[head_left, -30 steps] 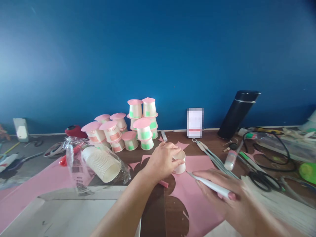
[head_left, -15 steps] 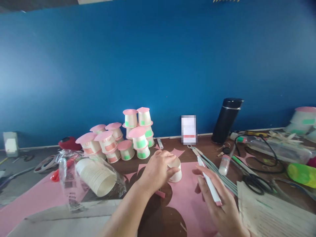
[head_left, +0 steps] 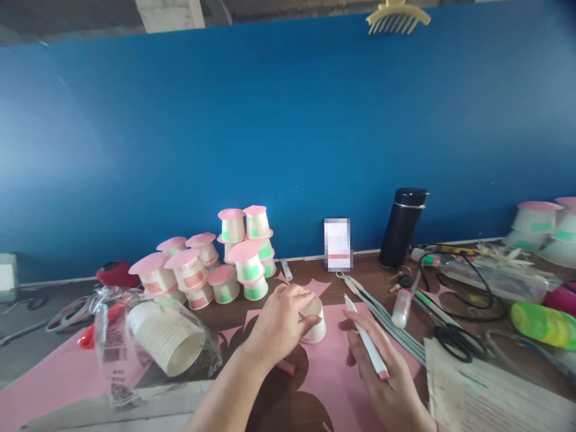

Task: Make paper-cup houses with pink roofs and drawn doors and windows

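Observation:
My left hand point(head_left: 283, 324) is closed around a plain white paper cup point(head_left: 317, 327), which stands upside down on a sheet of pink paper point(head_left: 335, 372). Fingers and thumb press its left side and top. Between the fingers of my right hand point(head_left: 382, 366) rests a white marker point(head_left: 369, 348) with a pink end, its tip pointing up and away toward the upper left. The marker tip is apart from the cup. Behind and to the left stand several upturned paper cups point(head_left: 247, 270) with pink paper roofs and green or red patches, some stacked in two or three tiers.
A plastic sleeve of nested cups point(head_left: 166, 336) lies on the left. To the right are a black flask point(head_left: 402, 231), a glue stick point(head_left: 402, 307), black-handled scissors point(head_left: 459, 343), grey cords point(head_left: 382, 318) and written paper point(head_left: 490, 390). A phone-like upright card point(head_left: 337, 243) leans on the blue wall.
The camera view has tilted up and shifted slightly to the right, so a yellow hair clip shows on the wall. Both hands keep their holds, with little other movement.

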The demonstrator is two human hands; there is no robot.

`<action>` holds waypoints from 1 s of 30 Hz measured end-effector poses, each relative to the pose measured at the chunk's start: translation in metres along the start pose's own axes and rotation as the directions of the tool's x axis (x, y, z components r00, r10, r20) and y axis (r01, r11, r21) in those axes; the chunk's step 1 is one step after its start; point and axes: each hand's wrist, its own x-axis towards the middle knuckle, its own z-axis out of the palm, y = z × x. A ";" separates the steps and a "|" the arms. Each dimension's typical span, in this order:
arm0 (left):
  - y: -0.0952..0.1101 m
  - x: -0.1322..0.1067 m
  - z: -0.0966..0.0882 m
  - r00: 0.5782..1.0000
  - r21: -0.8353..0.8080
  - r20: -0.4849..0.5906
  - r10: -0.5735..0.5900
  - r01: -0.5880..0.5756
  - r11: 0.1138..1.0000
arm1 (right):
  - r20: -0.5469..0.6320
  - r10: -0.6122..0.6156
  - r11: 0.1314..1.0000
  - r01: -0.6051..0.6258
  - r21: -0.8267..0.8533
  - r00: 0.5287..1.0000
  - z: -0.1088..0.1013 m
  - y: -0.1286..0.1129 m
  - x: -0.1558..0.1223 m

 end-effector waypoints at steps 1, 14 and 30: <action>0.000 0.000 0.000 1.000 0.004 -0.002 0.006 -0.006 1.000 | 0.005 0.004 1.000 -0.004 -0.004 1.000 0.000 0.000 0.000; -0.005 0.001 -0.002 1.000 -0.065 -0.014 -0.004 0.003 0.998 | 0.054 -0.002 0.999 -0.001 0.047 0.999 -0.003 -0.003 -0.001; -0.038 0.005 -0.001 0.874 0.116 -0.476 -0.096 0.170 0.979 | 0.039 -0.011 0.999 0.009 0.031 0.999 -0.003 -0.011 0.000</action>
